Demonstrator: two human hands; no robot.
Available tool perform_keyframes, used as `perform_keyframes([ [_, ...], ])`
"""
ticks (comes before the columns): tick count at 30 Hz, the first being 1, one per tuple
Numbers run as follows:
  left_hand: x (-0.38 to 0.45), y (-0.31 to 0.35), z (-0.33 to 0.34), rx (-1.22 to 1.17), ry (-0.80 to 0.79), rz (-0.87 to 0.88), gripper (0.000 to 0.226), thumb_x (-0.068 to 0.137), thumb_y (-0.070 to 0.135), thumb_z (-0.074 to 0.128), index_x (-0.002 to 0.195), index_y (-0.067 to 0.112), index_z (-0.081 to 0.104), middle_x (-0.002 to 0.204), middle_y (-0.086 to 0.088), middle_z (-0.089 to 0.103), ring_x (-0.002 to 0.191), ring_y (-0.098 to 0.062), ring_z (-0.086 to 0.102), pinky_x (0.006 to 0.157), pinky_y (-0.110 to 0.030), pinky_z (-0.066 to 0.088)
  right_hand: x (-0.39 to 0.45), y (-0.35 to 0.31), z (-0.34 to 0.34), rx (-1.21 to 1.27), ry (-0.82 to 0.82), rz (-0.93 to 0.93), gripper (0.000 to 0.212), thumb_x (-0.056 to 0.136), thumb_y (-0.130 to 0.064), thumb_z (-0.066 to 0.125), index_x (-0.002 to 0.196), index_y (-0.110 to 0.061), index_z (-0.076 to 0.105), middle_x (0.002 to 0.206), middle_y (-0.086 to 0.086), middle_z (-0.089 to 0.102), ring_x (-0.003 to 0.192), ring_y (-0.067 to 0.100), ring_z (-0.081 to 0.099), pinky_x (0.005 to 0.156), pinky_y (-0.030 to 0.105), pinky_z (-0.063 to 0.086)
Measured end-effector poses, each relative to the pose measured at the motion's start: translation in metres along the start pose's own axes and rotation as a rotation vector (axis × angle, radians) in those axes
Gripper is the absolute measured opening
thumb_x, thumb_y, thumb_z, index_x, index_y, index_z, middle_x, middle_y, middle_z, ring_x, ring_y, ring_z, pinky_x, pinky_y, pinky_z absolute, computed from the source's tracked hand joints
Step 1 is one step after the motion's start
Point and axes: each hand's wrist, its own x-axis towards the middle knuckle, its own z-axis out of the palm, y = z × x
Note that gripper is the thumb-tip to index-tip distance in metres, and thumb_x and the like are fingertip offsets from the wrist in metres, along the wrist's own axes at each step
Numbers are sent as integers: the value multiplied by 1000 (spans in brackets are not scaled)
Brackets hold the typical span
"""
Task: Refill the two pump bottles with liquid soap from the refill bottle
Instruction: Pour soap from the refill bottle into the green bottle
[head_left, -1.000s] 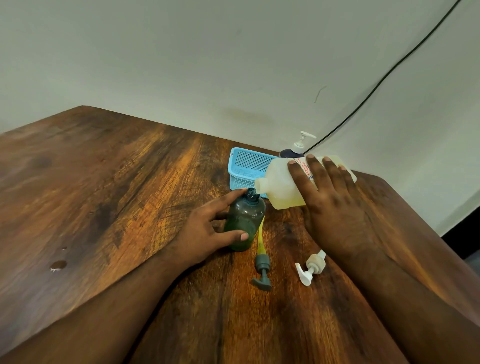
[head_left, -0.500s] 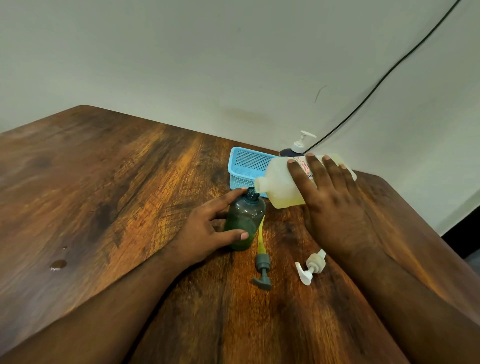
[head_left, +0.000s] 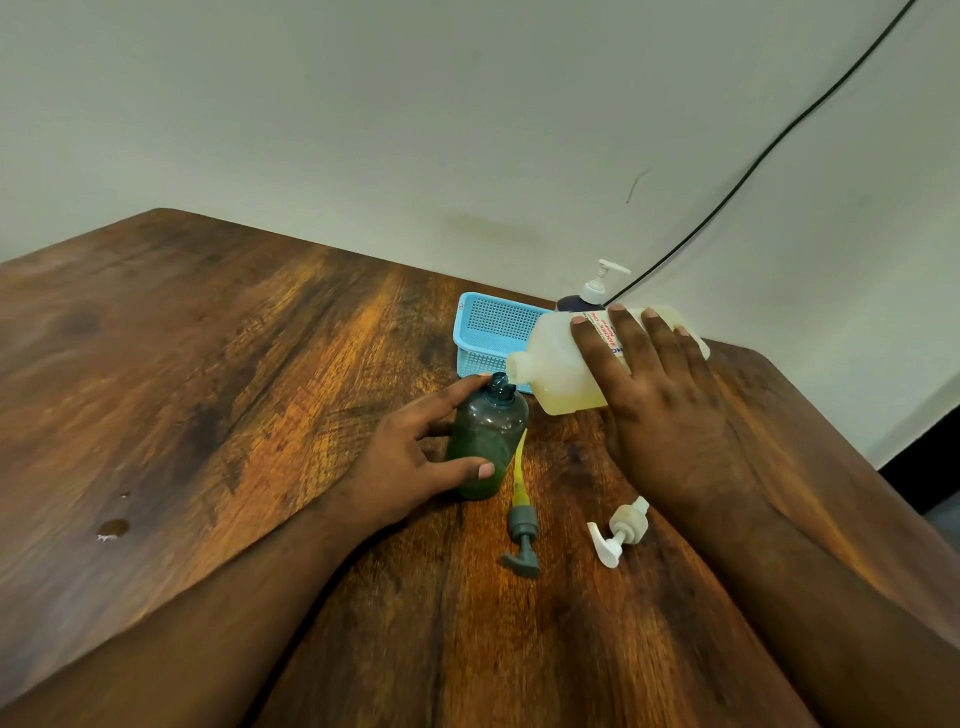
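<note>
Right now my left hand wraps fingers round the green bottle, steadying it on the counter; right hand grips the tipped refill, spout just above its open neck.

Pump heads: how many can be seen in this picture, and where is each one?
3. A grey pump head and a white pump head lie loose on the table. Another white one is on the dark bottle behind the refill bottle.
</note>
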Motion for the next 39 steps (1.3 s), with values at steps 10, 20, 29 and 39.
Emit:
perform_keyframes([
  [10, 0, -2, 1, -66, 10, -8, 86, 71, 19, 85, 133, 59, 41, 135, 12, 52, 115, 1, 57, 84, -20, 55, 0, -1, 2, 2, 6, 10, 97, 66, -20, 84, 144, -19, 27, 143, 26, 43, 130, 49, 39, 106, 60, 27],
  [20, 0, 2, -1, -97, 10, -18, 85, 70, 14, 85, 132, 55, 44, 137, 12, 53, 115, -3, 59, 85, -24, 56, -13, -17, 16, 181, 0, 198, 86, 74, -12, 74, 145, -22, 27, 146, 19, 40, 133, 41, 38, 108, 55, 30],
  [29, 0, 5, -1, -106, -4, -19, 82, 71, 11, 84, 134, 46, 45, 135, 18, 52, 116, -2, 58, 85, -23, 56, -27, -39, 29, 857, 20, 502, 88, 70, -19, 82, 142, -28, 31, 141, -2, 44, 122, 14, 43, 99, 38, 45],
  [39, -1, 12, -1, -114, -10, -22, 80, 72, 7, 82, 131, 47, 44, 129, 25, 51, 112, 8, 56, 78, -13, 53, -34, -43, 51, 1170, 96, 770, 97, 66, -26, 85, 140, -31, 22, 129, -17, 41, 116, 7, 44, 94, 32, 46],
])
